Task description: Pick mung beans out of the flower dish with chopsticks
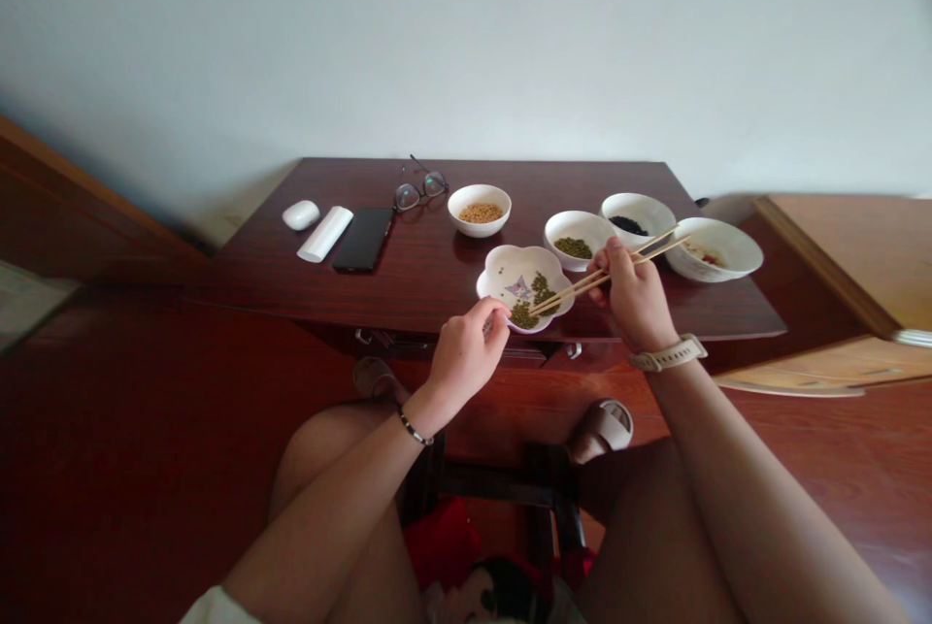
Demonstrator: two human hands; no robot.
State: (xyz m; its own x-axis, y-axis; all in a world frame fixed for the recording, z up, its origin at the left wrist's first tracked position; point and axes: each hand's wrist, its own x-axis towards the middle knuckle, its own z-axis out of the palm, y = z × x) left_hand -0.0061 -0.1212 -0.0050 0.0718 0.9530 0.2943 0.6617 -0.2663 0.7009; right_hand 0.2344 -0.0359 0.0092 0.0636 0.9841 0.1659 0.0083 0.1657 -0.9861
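Observation:
My left hand [473, 341] is closed on the near-left rim of a white flower-shaped plate [510, 265] with a cartoon print. Small green beans [543, 289], likely mung beans, lie in clusters on its right and near side. A pair of wooden chopsticks [582, 286] is gripped in my right hand [626, 284], and their tips touch the beans on the plate. Just beyond that hand stands a white bowl of green beans [574, 246]. Behind it is a bowl with black beans [627, 225], and to its right a larger white bowl [720, 265] with a few reddish and pale bits.
A bowl of yellow beans [480, 213] stands at the table's back middle. Eyeglasses [420, 191], a black phone [364, 239], a white oblong case [324, 234] and a small white case [301, 214] lie to the left. A wooden cabinet [851, 255] is at the right.

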